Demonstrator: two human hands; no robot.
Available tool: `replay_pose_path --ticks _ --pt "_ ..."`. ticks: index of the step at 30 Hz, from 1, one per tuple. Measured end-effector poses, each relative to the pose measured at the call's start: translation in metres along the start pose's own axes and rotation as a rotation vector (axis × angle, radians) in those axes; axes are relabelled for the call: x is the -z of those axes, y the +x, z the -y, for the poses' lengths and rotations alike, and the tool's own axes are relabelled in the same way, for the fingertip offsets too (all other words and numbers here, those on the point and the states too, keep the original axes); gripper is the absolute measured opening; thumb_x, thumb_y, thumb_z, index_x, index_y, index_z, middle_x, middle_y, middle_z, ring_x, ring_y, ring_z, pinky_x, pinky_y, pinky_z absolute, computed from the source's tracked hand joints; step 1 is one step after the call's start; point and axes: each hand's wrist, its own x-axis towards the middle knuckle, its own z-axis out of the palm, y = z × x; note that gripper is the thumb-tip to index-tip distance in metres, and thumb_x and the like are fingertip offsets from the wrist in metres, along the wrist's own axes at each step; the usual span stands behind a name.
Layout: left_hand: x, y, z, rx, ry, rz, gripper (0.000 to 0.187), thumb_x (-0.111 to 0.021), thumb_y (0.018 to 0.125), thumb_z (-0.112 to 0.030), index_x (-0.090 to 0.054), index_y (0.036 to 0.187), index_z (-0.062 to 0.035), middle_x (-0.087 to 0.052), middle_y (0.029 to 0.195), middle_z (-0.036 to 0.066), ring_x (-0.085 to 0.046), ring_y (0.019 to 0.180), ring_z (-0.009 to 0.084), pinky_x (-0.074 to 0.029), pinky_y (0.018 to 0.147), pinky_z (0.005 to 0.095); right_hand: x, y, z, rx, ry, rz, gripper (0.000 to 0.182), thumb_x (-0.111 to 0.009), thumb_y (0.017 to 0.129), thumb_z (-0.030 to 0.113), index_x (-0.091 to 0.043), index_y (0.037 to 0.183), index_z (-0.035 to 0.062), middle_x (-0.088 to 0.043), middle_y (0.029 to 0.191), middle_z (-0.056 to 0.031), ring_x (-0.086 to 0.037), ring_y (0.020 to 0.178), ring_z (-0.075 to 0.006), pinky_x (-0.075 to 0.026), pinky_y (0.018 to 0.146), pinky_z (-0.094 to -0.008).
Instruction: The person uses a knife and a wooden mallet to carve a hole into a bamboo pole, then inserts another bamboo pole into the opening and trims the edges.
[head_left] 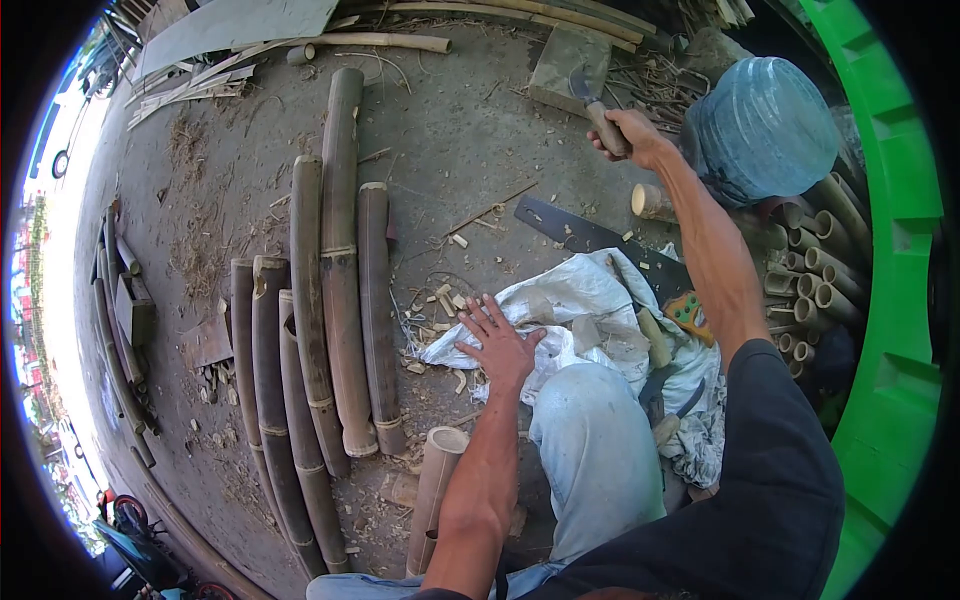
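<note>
My right hand [638,138] is closed around the wooden handle of a knife [604,126]. The short, curved blade points away from me, over a square stone block [570,68]. My left hand [500,348] is spread flat, fingers apart, at the edge of a crumpled white sack [540,305]. Pale bamboo chips [445,300] lie just beyond its fingertips. A hand saw [568,228] rests between my arms, its yellow and green handle [690,316] on the sack. Close to my left forearm stands a cut bamboo tube [440,465].
Several long bamboo poles [345,250] lie side by side on the left. A large blue water jug [765,130] and stacked bamboo tubes [810,275] stand at the right, beside a green plastic edge [890,350]. Bamboo strips and a grey sheet [235,35] lie at the back.
</note>
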Motion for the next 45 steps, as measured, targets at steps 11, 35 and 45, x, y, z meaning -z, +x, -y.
replay_pose_path --ticks 11,35,45 --pt "-0.002 0.005 -0.001 0.024 0.022 0.050 0.133 -0.075 0.082 -0.069 0.002 0.167 -0.0019 0.007 0.173 0.027 0.005 0.159 0.0507 -0.012 0.113 0.0826 -0.007 0.026 -0.016 0.544 -1.148 -0.568 0.045 -0.053 0.102 0.040 -0.056 0.143 0.0208 -0.074 0.111 -0.0247 -0.070 0.097 -0.0513 -0.058 0.080 -0.0592" --pt "-0.001 0.003 -0.003 0.007 0.024 0.012 0.133 -0.077 0.081 -0.067 0.000 0.167 -0.0015 0.005 0.174 0.026 0.005 0.159 0.0505 -0.014 0.113 0.0826 -0.025 0.018 0.019 0.495 -1.142 -0.360 0.048 -0.052 0.102 0.036 -0.064 0.139 0.0091 -0.068 0.124 -0.0301 -0.062 0.120 -0.0507 -0.051 0.103 -0.0553" --pt "-0.003 0.002 0.003 0.009 0.020 0.016 0.133 -0.077 0.081 -0.067 0.002 0.167 -0.0017 0.007 0.173 0.027 0.005 0.159 0.0505 -0.013 0.112 0.0833 0.001 0.029 0.029 0.552 -1.169 -0.315 0.047 -0.054 0.102 0.037 -0.067 0.136 0.0071 -0.069 0.125 -0.0293 -0.062 0.121 -0.0499 -0.051 0.103 -0.0549"
